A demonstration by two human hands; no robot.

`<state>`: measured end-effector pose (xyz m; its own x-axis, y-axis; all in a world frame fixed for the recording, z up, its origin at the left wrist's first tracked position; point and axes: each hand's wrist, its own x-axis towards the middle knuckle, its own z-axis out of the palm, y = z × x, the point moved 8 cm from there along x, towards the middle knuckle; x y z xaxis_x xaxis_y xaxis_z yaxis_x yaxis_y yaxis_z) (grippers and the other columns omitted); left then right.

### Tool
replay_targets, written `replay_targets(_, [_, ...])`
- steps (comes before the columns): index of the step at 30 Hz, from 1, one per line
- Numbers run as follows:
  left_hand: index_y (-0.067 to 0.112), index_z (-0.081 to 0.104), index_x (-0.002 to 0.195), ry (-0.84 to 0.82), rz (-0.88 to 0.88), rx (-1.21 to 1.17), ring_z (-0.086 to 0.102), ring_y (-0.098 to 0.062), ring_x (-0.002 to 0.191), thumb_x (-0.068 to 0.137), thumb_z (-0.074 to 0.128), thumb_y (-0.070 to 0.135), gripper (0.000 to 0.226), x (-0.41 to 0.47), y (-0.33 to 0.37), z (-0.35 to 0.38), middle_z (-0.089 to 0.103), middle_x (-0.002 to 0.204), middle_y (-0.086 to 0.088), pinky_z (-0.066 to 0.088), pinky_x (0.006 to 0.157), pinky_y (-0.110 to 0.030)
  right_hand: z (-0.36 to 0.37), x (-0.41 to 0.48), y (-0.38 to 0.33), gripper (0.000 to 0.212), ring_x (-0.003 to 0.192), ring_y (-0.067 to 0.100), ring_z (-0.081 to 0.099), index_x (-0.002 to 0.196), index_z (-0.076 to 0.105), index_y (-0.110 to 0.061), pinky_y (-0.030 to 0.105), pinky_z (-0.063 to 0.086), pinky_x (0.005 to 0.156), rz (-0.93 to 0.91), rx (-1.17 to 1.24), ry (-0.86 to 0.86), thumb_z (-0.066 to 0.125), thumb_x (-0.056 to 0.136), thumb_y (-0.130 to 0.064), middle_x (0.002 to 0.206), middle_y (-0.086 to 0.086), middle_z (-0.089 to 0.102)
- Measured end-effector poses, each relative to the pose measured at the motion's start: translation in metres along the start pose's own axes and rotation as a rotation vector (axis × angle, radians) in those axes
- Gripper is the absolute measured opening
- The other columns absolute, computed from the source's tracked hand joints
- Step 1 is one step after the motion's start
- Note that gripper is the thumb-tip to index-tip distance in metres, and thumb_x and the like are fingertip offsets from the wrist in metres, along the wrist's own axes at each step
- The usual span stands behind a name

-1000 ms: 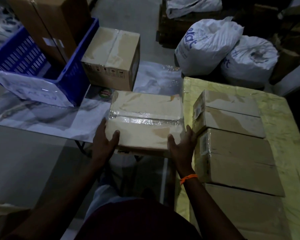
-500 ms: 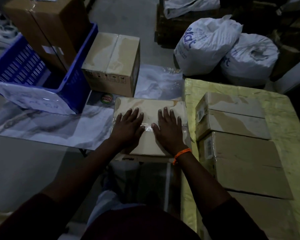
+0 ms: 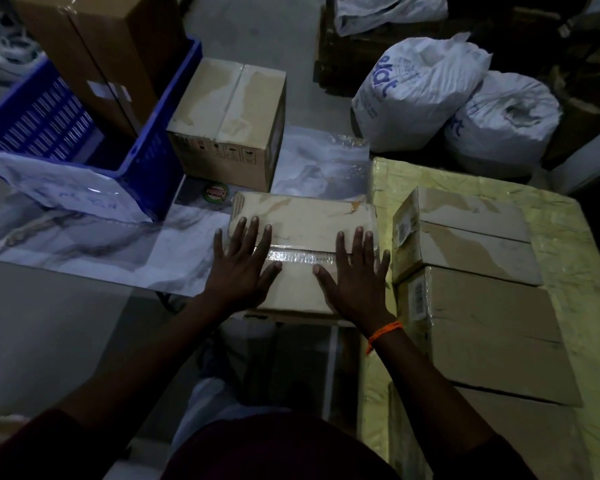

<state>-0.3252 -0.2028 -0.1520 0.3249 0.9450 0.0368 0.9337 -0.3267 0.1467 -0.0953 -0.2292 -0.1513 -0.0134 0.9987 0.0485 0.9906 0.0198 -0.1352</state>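
While the flat cardboard box (image 3: 302, 220) is sitting at the near edge of the marble-print table (image 3: 84, 244), just beside the yellow wrapped block (image 3: 575, 244), left hand (image 3: 241, 271) and right hand (image 3: 355, 282) are pressing flat on its lid. Fingers are lying straight and spread wide, thumbs pointing inward near the clear tape seam (image 3: 302, 258), gripping nothing.

Both hands flat, left hand (image 3: 240, 271) and right hand (image 3: 355, 277) palms down, fingers spread, arms extended forward
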Motion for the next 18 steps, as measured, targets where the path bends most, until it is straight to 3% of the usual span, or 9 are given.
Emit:
replay_targets(4, [0.022, 0.011, 0.165, 0.007, -0.006, -0.008, -0.004, -0.028, 0.158, 0.102, 0.020, 0.065, 0.076, 0.000, 0.001, 0.002, 0.000, 0.172, -0.008, -0.002, 0.123, -0.061, -0.003, 0.000, -0.002, 0.090, 0.160, 0.034, -0.005, 0.166, 0.014, -0.019, 0.068, 0.003, 0.122, 0.010, -0.007, 0.008, 0.018, 0.097, -0.077, 0.172, 0.018, -0.002])
replay_targets(9, [0.024, 0.010, 0.165, 0.007, -0.062, -0.106, -0.008, -0.029, 0.158, 0.101, 0.023, 0.066, 0.078, -0.002, -0.004, 0.001, -0.006, 0.172, -0.007, 0.008, 0.125, -0.059, -0.005, -0.002, 0.007, 0.100, 0.159, 0.029, -0.015, 0.166, -0.006, -0.023, 0.064, 0.001, 0.122, 0.169, 0.165, -0.092, 0.035, 0.094, -0.080, 0.172, 0.013, -0.017])
replay_targets(12, [0.019, 0.006, 0.165, 0.048, -0.154, -0.227, -0.013, -0.030, 0.157, 0.100, 0.029, 0.066, 0.083, -0.005, -0.013, -0.005, -0.011, 0.171, -0.010, 0.004, 0.128, -0.050, -0.018, -0.007, 0.024, 0.109, 0.153, 0.037, 0.025, 0.165, 0.003, -0.013, 0.056, 0.030, 0.118, 0.370, 0.396, -0.063, 0.055, 0.091, -0.073, 0.170, 0.019, 0.016])
replay_targets(14, [0.017, 0.009, 0.164, 0.044, -0.143, -0.280, -0.012, -0.031, 0.157, 0.099, 0.031, 0.067, 0.086, -0.003, -0.013, -0.007, -0.011, 0.171, -0.013, 0.001, 0.128, -0.048, -0.021, -0.008, 0.041, 0.099, 0.138, 0.039, 0.048, 0.159, 0.027, -0.008, 0.047, 0.043, 0.108, 0.493, 0.570, -0.056, 0.069, 0.088, -0.063, 0.154, 0.020, 0.046])
replay_targets(16, [0.008, 0.022, 0.161, 0.054, -0.034, -0.255, -0.008, -0.034, 0.158, 0.099, 0.030, 0.068, 0.086, 0.003, -0.001, -0.011, 0.001, 0.170, -0.020, 0.003, 0.127, -0.055, -0.023, -0.005, 0.058, 0.081, 0.124, 0.037, 0.061, 0.141, 0.049, -0.009, 0.043, 0.051, 0.100, 0.551, 0.680, -0.042, 0.079, 0.083, -0.056, 0.136, 0.016, 0.063])
replay_targets(18, [0.001, 0.036, 0.155, 0.082, 0.044, -0.267, -0.004, -0.037, 0.158, 0.099, 0.029, 0.069, 0.088, 0.010, 0.015, -0.012, 0.015, 0.167, -0.025, 0.007, 0.124, -0.061, -0.032, -0.003, 0.070, 0.082, 0.117, 0.031, 0.066, 0.132, 0.058, -0.012, 0.042, 0.055, 0.096, 0.556, 0.745, -0.036, 0.082, 0.073, -0.064, 0.126, 0.010, 0.070])
